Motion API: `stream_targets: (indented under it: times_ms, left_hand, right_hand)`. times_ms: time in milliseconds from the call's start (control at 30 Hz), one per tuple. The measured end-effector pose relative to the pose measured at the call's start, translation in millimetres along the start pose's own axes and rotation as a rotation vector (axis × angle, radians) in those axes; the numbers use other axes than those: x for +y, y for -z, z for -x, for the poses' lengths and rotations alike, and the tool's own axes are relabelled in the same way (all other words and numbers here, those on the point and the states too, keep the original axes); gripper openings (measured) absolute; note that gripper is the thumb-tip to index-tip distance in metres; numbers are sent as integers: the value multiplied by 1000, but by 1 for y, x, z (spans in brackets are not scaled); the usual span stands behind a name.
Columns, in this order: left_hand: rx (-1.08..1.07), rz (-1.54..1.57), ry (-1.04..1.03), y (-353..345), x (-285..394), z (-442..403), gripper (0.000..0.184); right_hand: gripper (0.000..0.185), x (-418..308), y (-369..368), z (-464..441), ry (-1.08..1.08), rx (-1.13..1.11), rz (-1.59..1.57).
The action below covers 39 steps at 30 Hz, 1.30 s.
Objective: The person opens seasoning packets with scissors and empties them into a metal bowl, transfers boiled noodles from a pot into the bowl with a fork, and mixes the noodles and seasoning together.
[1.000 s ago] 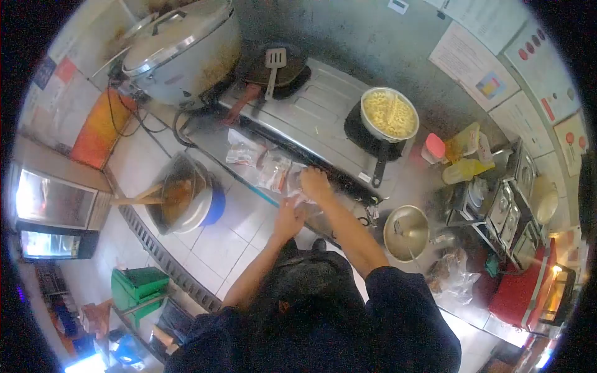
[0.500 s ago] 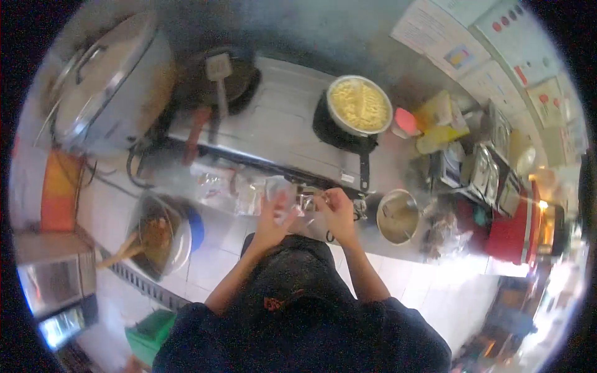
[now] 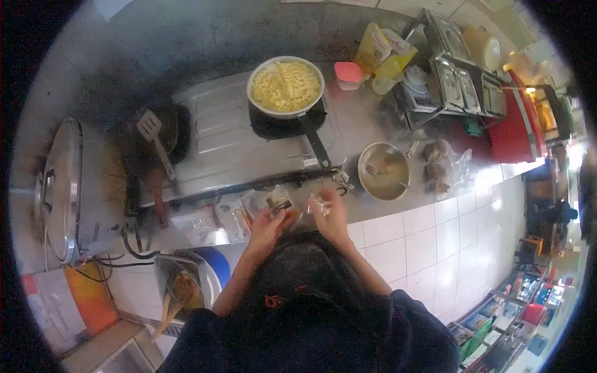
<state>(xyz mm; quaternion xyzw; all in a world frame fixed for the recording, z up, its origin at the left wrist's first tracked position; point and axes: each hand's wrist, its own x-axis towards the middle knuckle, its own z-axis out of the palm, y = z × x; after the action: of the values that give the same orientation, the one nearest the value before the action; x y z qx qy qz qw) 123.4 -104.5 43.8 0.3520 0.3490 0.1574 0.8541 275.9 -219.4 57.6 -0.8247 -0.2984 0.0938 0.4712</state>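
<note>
My left hand [image 3: 266,230] is curled around a small clear sachet [image 3: 282,205] with something dark and orange-brown inside, at the counter's front edge. Just to its right, my right hand [image 3: 333,219] pinches a small shiny clear packet [image 3: 319,205]; its contents are too blurred to name. Several flat clear plastic packets [image 3: 233,216] lie on the counter left of my hands. Beyond them a pan of noodles [image 3: 286,87] sits on the stove [image 3: 217,137], its black handle pointing towards me. A metal bowl [image 3: 384,171] with a fork in it stands to my right.
A slotted spatula [image 3: 155,140] rests over a dark pan at the left. Beside it stands a large lidded pot [image 3: 65,189]. A pink-lidded tub [image 3: 349,75], yellow packaging [image 3: 388,53] and metal food trays [image 3: 451,81] are at the back right. A bucket [image 3: 214,267] is low left.
My view has swung to the right, so the stove and pan appear further left. My left hand, open and blurred before, is now closed around a sachet.
</note>
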Motion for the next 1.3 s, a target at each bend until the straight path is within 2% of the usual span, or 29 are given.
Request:
stream_targets:
  times_ms: [33, 67, 133, 167, 200, 233, 300, 333, 400, 433, 467, 533, 600, 633, 700, 767, 833, 867, 933, 1000, 1033, 1100, 1167, 1233, 1300]
  left_hand:
    - [-5, -11, 9, -6, 5, 2, 28]
    - [5, -46, 93, -17, 16, 4, 30]
    - [4, -80, 186, -24, 17, 0, 33]
    - [-107, 101, 120, -20, 14, -4, 33]
    - [-212, 283, 50, -19, 15, -6, 34]
    - [-210, 285, 51, -16, 17, -5, 34]
    - [-250, -114, 6, -14, 30, 4, 28]
    - [-251, -112, 12, -7, 30, 6, 28]
    - [-206, -488, -21, -5, 29, 5, 16]
    - [-220, -485, -23, -9, 25, 3, 16]
    - [-145, -378, -72, -20, 27, 7, 13]
    - [-71, -274, -122, -32, 31, 11, 10]
    - [5, -140, -103, -34, 34, 16, 9]
    - [5, -143, -104, -32, 35, 18, 9]
    - [-122, -413, -183, -27, 36, 24, 11]
    - [-115, -416, -169, -32, 33, 28, 12]
    - [-102, -426, -164, -40, 34, 32, 13]
    - [-119, -334, -165, -50, 37, 35, 13]
    - [-134, -242, -171, -64, 43, 40, 13]
    - [-79, -158, -129, -70, 45, 44, 14]
    - [-77, -157, -129, -66, 44, 44, 14]
    - [-70, -359, -110, -51, 38, 42, 14]
    - [-41, -348, -121, -44, 24, 36, 14]
    - [-14, -339, -135, -42, 20, 36, 15]
    - [26, -275, -162, -39, 25, 42, 16]
  right_hand:
    - [33, -9, -1, 3, -156, -227, -315]
    - [33, -14, -2, 4, -167, -213, -317]
    - [20, -21, 3, 1, 52, -377, -122]
    - [20, -25, 10, -3, 47, -373, -116]
    - [18, -29, 18, -9, 154, -451, -152]
    - [17, -33, 25, -13, 262, -531, -191]
    - [18, -46, 40, -19, 311, -606, -162]
    - [18, -48, 46, -19, 364, -681, -127]
    - [18, -46, 49, -16, 353, -693, -89]
    - [19, -46, 50, -16, 345, -709, -57]
    - [19, -49, 52, -17, 342, -703, -48]
    - [18, -57, 55, -19, 275, -652, -226]
    - [16, -59, 60, -21, 335, -643, -241]
    - [15, -60, 63, -22, 393, -635, -252]
    - [14, -62, 72, -23, 388, -688, -255]
    - [13, -61, 78, -24, 387, -753, -266]
    - [13, -60, 81, -25, 442, -707, -177]
    - [13, -60, 80, -25, 450, -714, -185]
    - [13, -61, 79, -24, 379, -592, -207]
    - [13, -57, 79, -24, 366, -581, -191]
    - [13, -56, 78, -25, 352, -561, -175]
    - [13, -56, 80, -27, 406, -580, -144]
    - [13, -44, 85, -31, 455, -602, -105]
    - [11, -4, 89, -42, 400, -469, -20]
    - [18, 44, 103, -72, 221, -153, 266]
